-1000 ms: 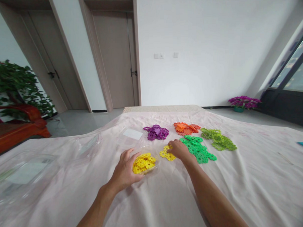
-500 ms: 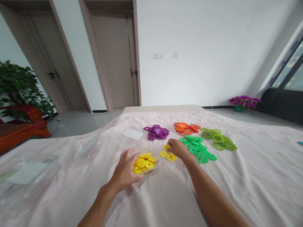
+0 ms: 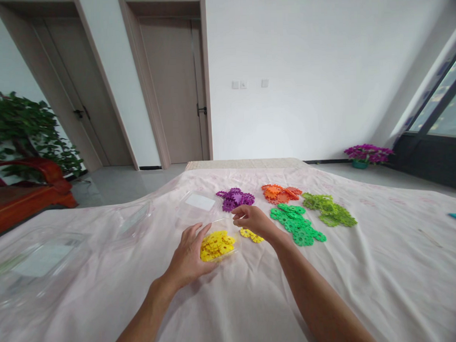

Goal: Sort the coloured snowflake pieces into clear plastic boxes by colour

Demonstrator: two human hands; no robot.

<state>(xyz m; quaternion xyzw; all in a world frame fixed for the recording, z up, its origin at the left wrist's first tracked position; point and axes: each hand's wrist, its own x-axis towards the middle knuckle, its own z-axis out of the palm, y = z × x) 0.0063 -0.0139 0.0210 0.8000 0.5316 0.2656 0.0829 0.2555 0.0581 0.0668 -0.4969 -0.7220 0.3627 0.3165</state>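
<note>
The left hand (image 3: 189, 249) is clasping the clear container (image 3: 222, 225) by its left side; its grip is clamped there, thumb at the near side. The yellow pieces (image 3: 217, 245) are lying heaped inside, and a few loose yellow pieces (image 3: 252, 236) are resting on the cloth-covered counter (image 3: 232, 300), just beside the container's right side. The right hand (image 3: 254, 220) is hovering near the container's far right corner, thumb and fingers curling close to one another (whether a piece is sitting between them cannot be told).

Possible faults and causes:

1. Tipping: one hand is supporting one side only, so a knock on the opposite rim could be tilting the container and spilling its heap.
2. Dropping: any thin piece in the right grip could be slipping out and landing among the purple pieces (image 3: 236, 198) close behind.
3. Mixing: the green pieces (image 3: 297, 223) are lying near the right wrist, so a low sideways sweep could be dragging them among the yellow ones.
</note>
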